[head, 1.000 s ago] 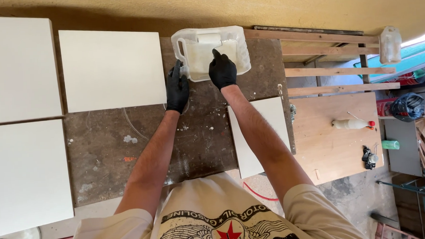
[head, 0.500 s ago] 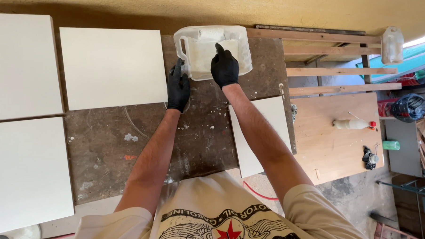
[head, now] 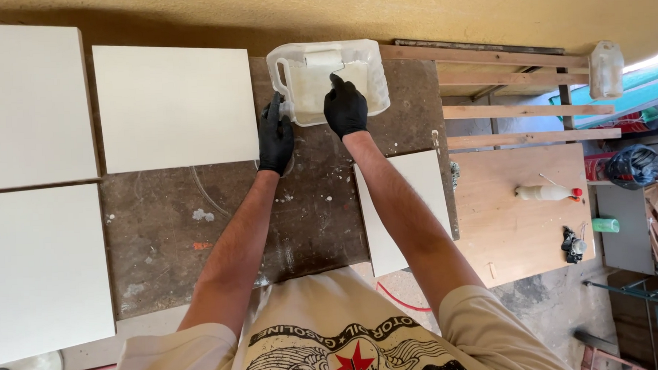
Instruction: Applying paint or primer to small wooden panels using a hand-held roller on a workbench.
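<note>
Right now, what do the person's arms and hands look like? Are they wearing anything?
Both hands wear snug black gloves, the left hand and the right hand, covering the fingers and ending at the wrists. The forearms are bare, with no watch or bands showing. Short cream-coloured sleeves of a printed T-shirt cover the upper arms.

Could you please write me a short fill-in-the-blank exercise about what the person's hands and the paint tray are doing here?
1. Both hands wear ____ gloves.
2. The right hand reaches into the white paint tray, where a paint ____ lies.
3. The left hand rests at the tray's ____ edge.
4. The white panels lie ____ on the workbench.

Missing words: black; roller; left; flat
</note>
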